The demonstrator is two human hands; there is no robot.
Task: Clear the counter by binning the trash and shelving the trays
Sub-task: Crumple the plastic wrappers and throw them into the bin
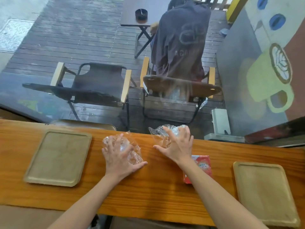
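Crumpled clear plastic wrappers, 2 of them, lie on the wooden counter [156, 187], each under a hand. The left wrapper [133, 152] is a glossy, transparent wad, wrinkled and catching light, spreading out past the fingers and toward the thumb side of the left hand [119, 156]. That hand lies on top of it with fingers spread and bent over the plastic, thumb stretched flat on the wood. The right wrapper [165, 133] is the same see-through film, bunched at the far edge of the counter beneath the right hand [177, 144], whose fingers are splayed and bent down onto it, thumb pointing toward the other hand.

Beside the right forearm, on its outer side, lies a red and white printed packet [203, 164], partly hidden by the arm. Farther out from the right hand sits a tan rectangular tray [264, 192] with rounded corners and a raised rim. A matching tray [57, 156] rests well out from the left hand. Both trays hold nothing.
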